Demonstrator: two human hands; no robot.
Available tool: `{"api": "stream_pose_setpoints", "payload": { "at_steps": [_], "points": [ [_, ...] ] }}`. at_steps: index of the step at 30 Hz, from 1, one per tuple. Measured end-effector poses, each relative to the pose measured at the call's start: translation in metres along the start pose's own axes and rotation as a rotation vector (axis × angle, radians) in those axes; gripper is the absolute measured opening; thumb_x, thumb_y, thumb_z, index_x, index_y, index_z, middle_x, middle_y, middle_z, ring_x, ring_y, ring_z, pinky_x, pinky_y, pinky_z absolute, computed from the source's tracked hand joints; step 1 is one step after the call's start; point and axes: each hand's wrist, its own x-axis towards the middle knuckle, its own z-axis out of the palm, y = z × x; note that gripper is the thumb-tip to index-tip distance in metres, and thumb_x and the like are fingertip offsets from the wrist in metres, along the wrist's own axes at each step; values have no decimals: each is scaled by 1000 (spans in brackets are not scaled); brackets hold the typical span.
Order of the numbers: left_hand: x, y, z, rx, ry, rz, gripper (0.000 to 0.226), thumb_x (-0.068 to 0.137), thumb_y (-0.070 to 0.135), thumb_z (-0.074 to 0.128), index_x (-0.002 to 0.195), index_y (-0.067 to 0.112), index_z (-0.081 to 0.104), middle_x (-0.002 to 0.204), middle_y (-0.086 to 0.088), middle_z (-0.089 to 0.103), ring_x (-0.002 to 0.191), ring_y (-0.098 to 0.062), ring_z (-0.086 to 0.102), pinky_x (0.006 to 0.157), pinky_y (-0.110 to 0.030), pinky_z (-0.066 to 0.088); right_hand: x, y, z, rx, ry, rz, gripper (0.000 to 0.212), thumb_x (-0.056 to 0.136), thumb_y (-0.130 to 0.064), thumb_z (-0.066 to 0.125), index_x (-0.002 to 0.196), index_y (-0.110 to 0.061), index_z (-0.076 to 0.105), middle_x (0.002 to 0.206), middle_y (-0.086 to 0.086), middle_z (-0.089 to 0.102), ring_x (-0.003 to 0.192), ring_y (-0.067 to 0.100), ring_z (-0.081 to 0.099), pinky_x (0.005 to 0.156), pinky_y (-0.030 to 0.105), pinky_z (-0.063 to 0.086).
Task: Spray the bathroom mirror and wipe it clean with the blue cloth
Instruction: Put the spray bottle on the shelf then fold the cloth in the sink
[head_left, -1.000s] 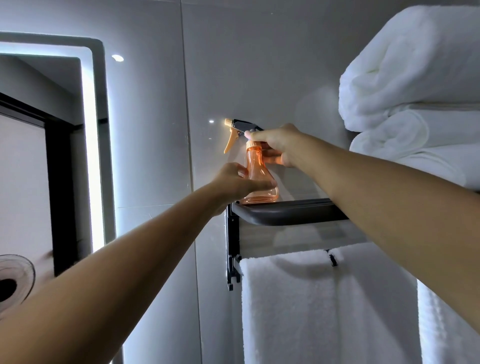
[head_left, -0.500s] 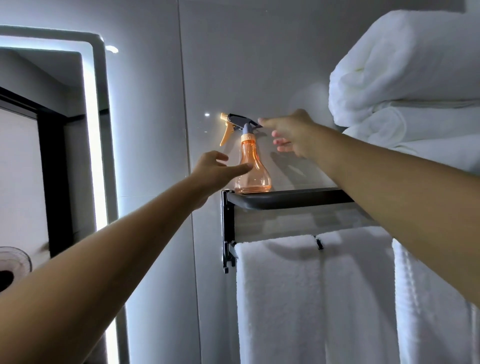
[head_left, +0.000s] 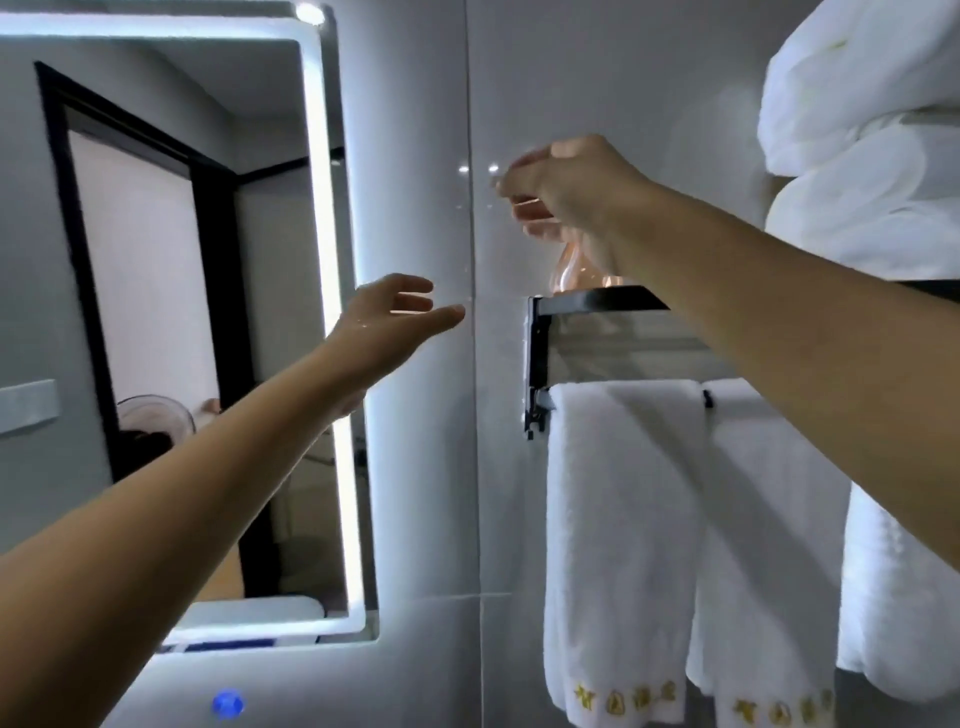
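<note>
Up on the black rack (head_left: 597, 300), the orange bottle (head_left: 569, 267) stands at the left end, mostly hidden behind your right hand (head_left: 566, 192). Only its lower body shows, and the view is blurred there. Your right hand hangs just in front of and above it, fingers loosely curled and pointing left; whether they touch the bottle's neck or top you cannot tell from this angle, so the grip there is unclear.

Your left hand (head_left: 387, 325) is raised between the mirror (head_left: 171, 322) and the rack, fingers relaxed and spread a little, holding nothing. It sits apart from the bottle, lower and to the left, over the grey wall (head_left: 415, 182).

The mirror fills the left side, its lit border glowing white, with a dark doorway reflected in it. A blue light (head_left: 227, 704) shows on the wall below it.

White towels (head_left: 623, 519) hang from the bar under the rack, with gold marks near their hems. More rolled towels (head_left: 862, 130) are stacked on the rack at the right.
</note>
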Motion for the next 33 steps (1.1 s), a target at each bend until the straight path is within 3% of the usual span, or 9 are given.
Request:
{"api": "stream_pose_setpoints", "payload": {
  "at_steps": [6, 12, 17, 22, 26, 28, 33],
  "points": [
    [-69, -49, -64, 88, 55, -97, 45, 84, 36, 72, 125, 22, 59, 114, 6, 64, 100, 0, 60, 73, -13, 42, -50, 14, 79, 109, -252, 63, 23, 86, -19, 71, 106, -11, 62, 106, 4, 66, 97, 18, 65, 85, 31, 56],
    [-147, -102, -140, 177, 163, -264, 39, 85, 31, 71, 121, 21, 60, 114, 2, 66, 108, -9, 62, 89, -24, 48, -106, 45, 179, 245, -465, 249, 31, 84, -13, 72, 114, -6, 63, 106, 11, 69, 89, 18, 65, 89, 36, 56],
    [-215, -140, -193, 202, 259, -404, 20, 88, 27, 69, 107, 28, 63, 105, 9, 67, 92, 1, 61, 67, -21, 42, -159, 66, 263, 278, -631, 385, 27, 86, -12, 70, 112, -7, 64, 103, 9, 68, 93, 21, 64, 88, 37, 55],
    [-279, -198, -239, 194, 301, -573, 34, 87, 28, 71, 118, 20, 63, 111, 3, 68, 102, -8, 64, 80, -25, 47, -221, 89, 341, 321, -759, 538, 19, 87, -10, 68, 106, -10, 64, 93, 4, 66, 87, 20, 62, 92, 39, 53],
    [-330, -256, -265, 136, 280, -728, 35, 88, 23, 69, 122, 18, 60, 113, 1, 65, 107, -15, 62, 92, -31, 48, -271, 112, 402, 333, -811, 685, 15, 87, -12, 68, 101, -15, 64, 92, 3, 66, 86, 18, 62, 88, 35, 53],
    [-354, -288, -279, 130, 253, -788, 37, 88, 24, 69, 122, 15, 60, 112, 0, 65, 107, -15, 62, 86, -26, 46, -296, 123, 432, 334, -817, 770, 9, 89, -9, 65, 97, -15, 63, 90, 4, 64, 86, 19, 60, 89, 35, 52],
    [-409, -368, -323, 108, 172, -963, 32, 91, 22, 65, 121, 16, 58, 116, -4, 61, 108, -18, 59, 72, -18, 45, -357, 158, 508, 311, -772, 1003, 22, 90, -10, 64, 112, -8, 63, 99, 10, 65, 89, 22, 62, 79, 31, 52]
  ]
}}
